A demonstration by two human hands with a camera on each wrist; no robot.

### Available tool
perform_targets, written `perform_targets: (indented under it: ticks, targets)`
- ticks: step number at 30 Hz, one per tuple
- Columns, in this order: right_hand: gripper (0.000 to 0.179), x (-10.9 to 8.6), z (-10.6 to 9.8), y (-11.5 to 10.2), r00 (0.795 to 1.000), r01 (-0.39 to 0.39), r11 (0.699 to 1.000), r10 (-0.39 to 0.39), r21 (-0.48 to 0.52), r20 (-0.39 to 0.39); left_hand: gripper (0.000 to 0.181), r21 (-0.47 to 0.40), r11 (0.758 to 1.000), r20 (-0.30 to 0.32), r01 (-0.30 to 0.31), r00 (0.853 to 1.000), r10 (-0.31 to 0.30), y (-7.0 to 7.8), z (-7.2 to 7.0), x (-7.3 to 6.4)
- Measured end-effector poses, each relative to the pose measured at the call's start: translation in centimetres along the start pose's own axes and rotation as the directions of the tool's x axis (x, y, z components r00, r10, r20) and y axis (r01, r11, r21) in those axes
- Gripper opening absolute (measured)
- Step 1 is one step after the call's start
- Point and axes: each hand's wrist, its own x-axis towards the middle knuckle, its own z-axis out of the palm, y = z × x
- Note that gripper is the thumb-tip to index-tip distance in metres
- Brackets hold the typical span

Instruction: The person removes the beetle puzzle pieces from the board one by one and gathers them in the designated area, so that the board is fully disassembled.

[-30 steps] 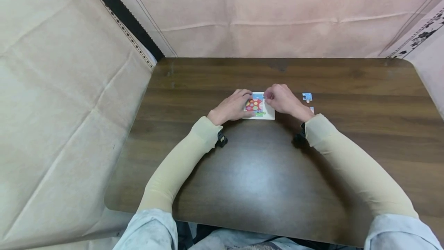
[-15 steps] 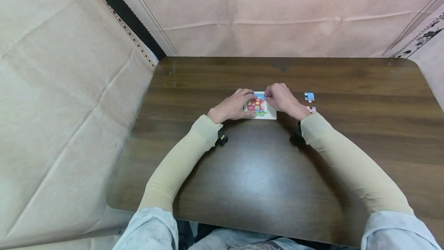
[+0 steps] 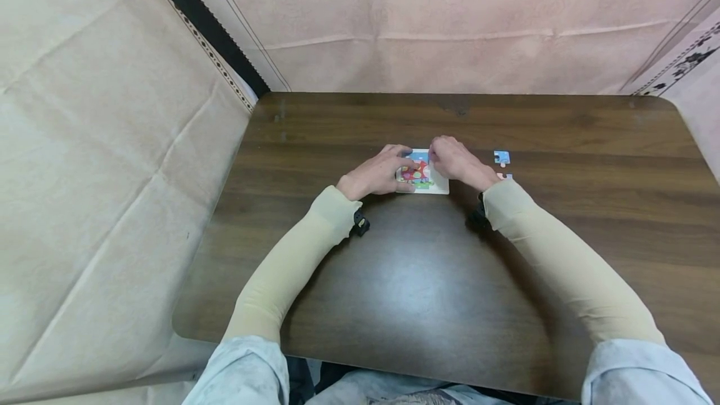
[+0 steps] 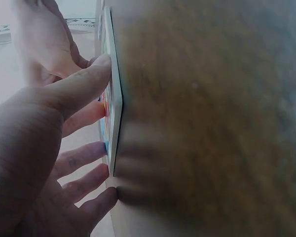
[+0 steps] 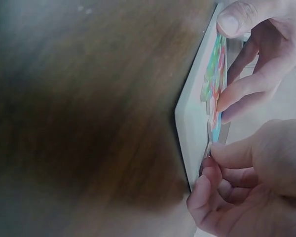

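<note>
The right wrist view reveals what the head view hides: the right hand pinching a puzzle piece over the white board on the desk. The left hand spreads across the board. The right wrist covers more of the pink piece than half a second ago.

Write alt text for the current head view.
A person's left hand rests on a small white-bordered puzzle board while the right hand curls over its far right corner, fingertips hidden. The board lies on a brown table, with a loose blue piece and a partly hidden second piece to its right.
</note>
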Motion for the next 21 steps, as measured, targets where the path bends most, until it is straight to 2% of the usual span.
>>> perform_targets:
  ticks: [4, 11, 15, 21]
  targets:
    - [0.030, 0.3, 0.2, 0.3, 1.000, -0.009, 1.000, 0.009, 0.001, 0.008, 0.063, -0.007, 1.000, 0.004, 0.007, 1.000, -0.007, -0.1, 0.1, 0.0]
    - [0.031, -4.5, -3.3, -6.3, 0.998, -0.058, 0.990, 0.062, 0.131, -0.027, 0.065, 0.009, 1.000, 0.024, 0.017, 1.000, -0.018, 0.0, -0.1, -0.2]
    - [0.035, -4.9, -3.4, -6.5, 0.996, -0.072, 0.985, 0.081, 0.156, -0.047, 0.067, 0.018, 1.000, 0.039, 0.015, 0.999, -0.016, 0.2, -0.1, -0.3]
    - [0.038, -4.9, -3.3, -6.1, 0.996, -0.036, 0.988, 0.047, 0.148, -0.071, 0.068, 0.016, 1.000, 0.048, 0.022, 0.999, -0.023, 0.3, 0.0, -0.4]
